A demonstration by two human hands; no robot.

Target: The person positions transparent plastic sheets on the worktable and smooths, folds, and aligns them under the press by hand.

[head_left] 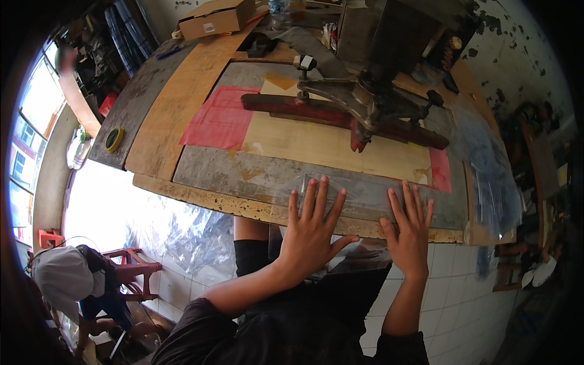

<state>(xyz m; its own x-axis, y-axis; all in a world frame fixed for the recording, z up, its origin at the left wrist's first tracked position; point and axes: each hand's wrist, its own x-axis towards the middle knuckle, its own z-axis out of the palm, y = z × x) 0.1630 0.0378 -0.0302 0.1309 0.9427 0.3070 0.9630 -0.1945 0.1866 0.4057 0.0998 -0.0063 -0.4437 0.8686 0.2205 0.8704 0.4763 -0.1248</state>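
My left hand (311, 228) lies flat with fingers spread near the front edge of the worktable (201, 198). To its right, my right hand (410, 234) rests the same way, its fingers pointing at the far side. Under and between the fingertips is a clear plastic sheet (365, 199), partly overhanging the edge toward my lap. Beyond the hands, a pale yellow sheet (316, 146) is fixed on the grey board, with red pieces (216, 118) at its ends. Above it stands a heavy metal press (347, 100) with a long dark red bar (286, 108).
Clear plastic sheets (493, 182) are stacked at the table's right end. A yellow tape roll (114, 139) and a cardboard box (216, 21) sit on the left and far sides. More plastic (194, 234) lies on the floor. A person (70, 277) bends beside a red stool (131, 274).
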